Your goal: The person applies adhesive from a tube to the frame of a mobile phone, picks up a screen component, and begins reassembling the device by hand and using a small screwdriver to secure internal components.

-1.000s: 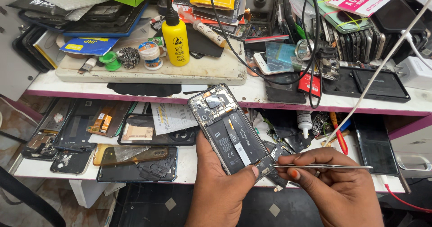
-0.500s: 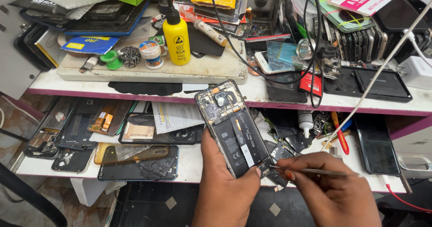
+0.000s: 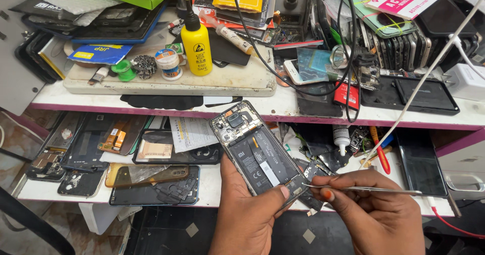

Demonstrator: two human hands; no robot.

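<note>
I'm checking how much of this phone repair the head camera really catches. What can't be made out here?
- Tip of the tweezers: too fine to tell what it touches at the bottom of the opened phone.
- Phone's lower edge: covered by the left hand thumb.
- Right hand: its wrist is cut off by the bottom edge.
- Parts on the lower shelf behind the phone: hidden.

The opened phone point(image 3: 255, 154) sat in the left hand point(image 3: 250, 212), over the lower shelf point(image 3: 70, 190). At its four o'clock, the right hand point(image 3: 376, 212) held tweezers point(image 3: 361, 189) whose tip met the phone's lower end. At eleven o'clock a squeeze bottle point(image 3: 196, 45) stood on the mat point(image 3: 166, 81) of the upper shelf, a small round tin point(image 3: 166, 64) just left of it. At nine o'clock lay spare back covers point(image 3: 151, 176).
</note>
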